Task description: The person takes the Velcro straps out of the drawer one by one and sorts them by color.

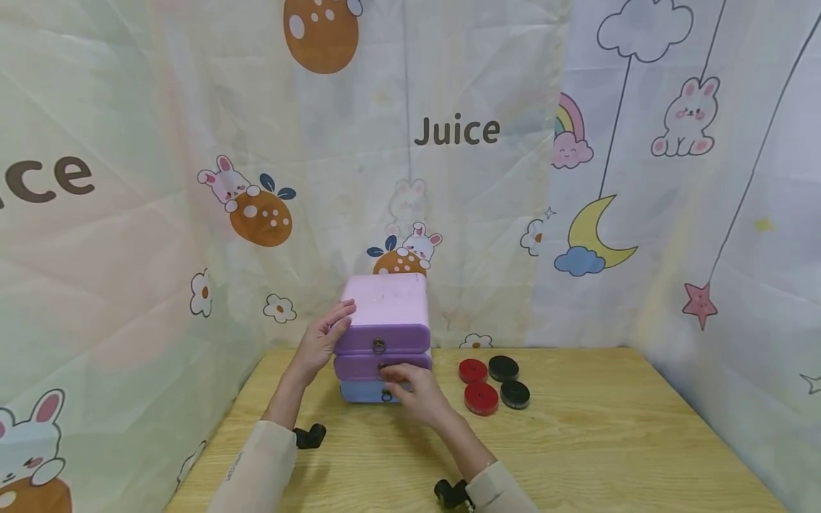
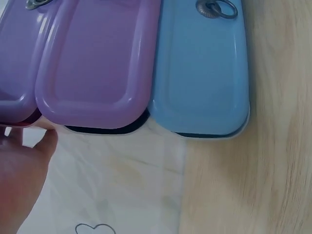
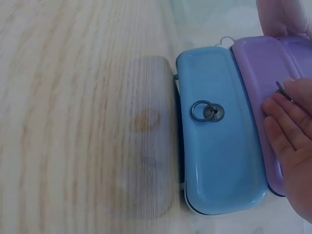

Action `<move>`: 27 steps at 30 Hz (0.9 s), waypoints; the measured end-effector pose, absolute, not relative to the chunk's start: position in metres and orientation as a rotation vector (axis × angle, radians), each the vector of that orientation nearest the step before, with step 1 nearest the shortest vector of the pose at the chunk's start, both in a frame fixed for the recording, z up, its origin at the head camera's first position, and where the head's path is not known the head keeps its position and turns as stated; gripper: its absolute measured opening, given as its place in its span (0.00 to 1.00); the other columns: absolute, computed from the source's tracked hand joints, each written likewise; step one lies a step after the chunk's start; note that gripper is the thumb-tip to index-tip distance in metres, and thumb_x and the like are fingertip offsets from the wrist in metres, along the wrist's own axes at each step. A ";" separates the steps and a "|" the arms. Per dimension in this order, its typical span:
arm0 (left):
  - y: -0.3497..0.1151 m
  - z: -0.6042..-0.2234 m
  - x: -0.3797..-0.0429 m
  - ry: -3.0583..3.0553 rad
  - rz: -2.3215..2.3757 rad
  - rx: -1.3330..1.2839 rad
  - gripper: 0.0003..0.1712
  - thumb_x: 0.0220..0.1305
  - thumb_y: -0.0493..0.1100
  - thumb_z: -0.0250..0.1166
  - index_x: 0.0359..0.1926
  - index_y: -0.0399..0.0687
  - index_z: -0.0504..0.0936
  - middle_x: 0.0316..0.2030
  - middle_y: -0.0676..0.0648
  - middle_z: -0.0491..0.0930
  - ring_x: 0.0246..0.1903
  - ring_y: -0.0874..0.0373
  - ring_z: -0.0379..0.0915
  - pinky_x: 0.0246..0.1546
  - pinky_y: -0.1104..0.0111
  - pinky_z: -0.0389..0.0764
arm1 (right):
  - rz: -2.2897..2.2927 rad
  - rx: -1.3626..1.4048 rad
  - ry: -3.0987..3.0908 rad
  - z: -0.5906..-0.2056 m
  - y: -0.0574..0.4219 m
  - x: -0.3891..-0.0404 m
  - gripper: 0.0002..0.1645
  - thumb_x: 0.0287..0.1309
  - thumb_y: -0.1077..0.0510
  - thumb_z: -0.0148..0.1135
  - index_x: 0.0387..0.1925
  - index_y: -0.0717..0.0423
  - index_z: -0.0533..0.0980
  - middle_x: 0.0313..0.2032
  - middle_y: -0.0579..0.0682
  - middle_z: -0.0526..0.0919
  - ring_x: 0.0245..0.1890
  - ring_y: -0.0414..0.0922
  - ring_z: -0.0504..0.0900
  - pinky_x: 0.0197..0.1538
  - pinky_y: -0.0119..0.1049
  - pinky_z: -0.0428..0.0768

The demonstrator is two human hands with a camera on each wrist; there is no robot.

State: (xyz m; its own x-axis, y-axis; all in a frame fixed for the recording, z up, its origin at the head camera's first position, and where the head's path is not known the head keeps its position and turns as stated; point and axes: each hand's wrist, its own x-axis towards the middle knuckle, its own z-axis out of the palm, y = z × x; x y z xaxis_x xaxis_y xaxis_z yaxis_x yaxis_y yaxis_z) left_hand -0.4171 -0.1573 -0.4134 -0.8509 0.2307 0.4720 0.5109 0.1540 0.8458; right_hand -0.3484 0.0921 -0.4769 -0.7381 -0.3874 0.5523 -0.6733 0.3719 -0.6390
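Note:
A small three-drawer chest [image 1: 388, 301] with a pink top stands against the backdrop. Its upper drawer [image 1: 353, 340] and middle drawer [image 1: 355, 368] are purple, while the bottom drawer [image 3: 224, 161] is blue; each front has a metal ring pull. My left hand [image 1: 318, 344] rests against the chest's upper left side, fingers extended toward the top. With thumb and fingers, my right hand [image 1: 420, 393] pinches the ring pull [image 3: 279, 88] of the middle drawer. In the left wrist view, a narrow dark gap shows behind the middle drawer's front.
Right of the chest lie two red rolls [image 1: 481, 397] and two black rolls [image 1: 515, 394] of flat, tape-like material on the wooden table [image 1: 596, 442]. A printed cloth backdrop [image 1: 474, 235] closes off the back and sides.

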 end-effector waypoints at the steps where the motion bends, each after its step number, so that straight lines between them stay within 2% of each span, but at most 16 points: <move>1: -0.156 -0.413 -0.418 -2.186 -1.737 -0.726 0.25 0.78 0.50 0.60 0.69 0.45 0.78 0.77 0.47 0.66 0.83 0.48 0.45 0.82 0.47 0.45 | 1.299 0.931 -2.326 -0.477 0.092 -0.349 0.14 0.68 0.65 0.66 0.54 0.61 0.83 0.50 0.55 0.89 0.48 0.50 0.89 0.53 0.38 0.87; 5: -0.151 -0.414 -0.419 -2.134 -1.628 -0.713 0.21 0.79 0.47 0.59 0.65 0.42 0.81 0.72 0.42 0.73 0.81 0.42 0.49 0.82 0.48 0.48 | 1.270 0.915 -2.326 -0.478 0.091 -0.349 0.15 0.67 0.65 0.67 0.54 0.62 0.83 0.50 0.55 0.89 0.49 0.51 0.88 0.52 0.38 0.87; 10: -0.147 -0.417 -0.420 -2.117 -1.572 -0.668 0.20 0.80 0.48 0.58 0.63 0.44 0.83 0.69 0.43 0.76 0.80 0.41 0.52 0.82 0.51 0.51 | 1.257 0.881 -2.353 -0.480 0.090 -0.348 0.16 0.67 0.64 0.67 0.56 0.60 0.83 0.51 0.54 0.88 0.52 0.50 0.87 0.52 0.38 0.87; 16: -0.147 -0.419 -0.420 -2.123 -1.567 -0.660 0.21 0.80 0.52 0.58 0.63 0.47 0.84 0.70 0.45 0.77 0.80 0.43 0.53 0.81 0.51 0.52 | 1.249 0.865 -2.370 -0.479 0.089 -0.345 0.17 0.68 0.62 0.68 0.57 0.59 0.82 0.52 0.53 0.88 0.52 0.50 0.87 0.54 0.39 0.86; 22: -0.147 -0.421 -0.419 -2.096 -1.620 -0.688 0.20 0.80 0.49 0.58 0.64 0.46 0.82 0.71 0.45 0.74 0.81 0.45 0.51 0.82 0.49 0.50 | 1.269 0.906 -2.378 -0.478 0.091 -0.346 0.19 0.69 0.61 0.67 0.58 0.60 0.80 0.54 0.54 0.87 0.54 0.51 0.86 0.59 0.45 0.85; 27: -0.147 -0.422 -0.419 -2.100 -1.622 -0.692 0.21 0.80 0.49 0.58 0.65 0.46 0.81 0.72 0.45 0.73 0.81 0.47 0.50 0.82 0.49 0.49 | 1.323 0.909 -2.357 -0.480 0.094 -0.347 0.19 0.68 0.62 0.67 0.59 0.60 0.81 0.55 0.53 0.87 0.54 0.50 0.87 0.59 0.43 0.85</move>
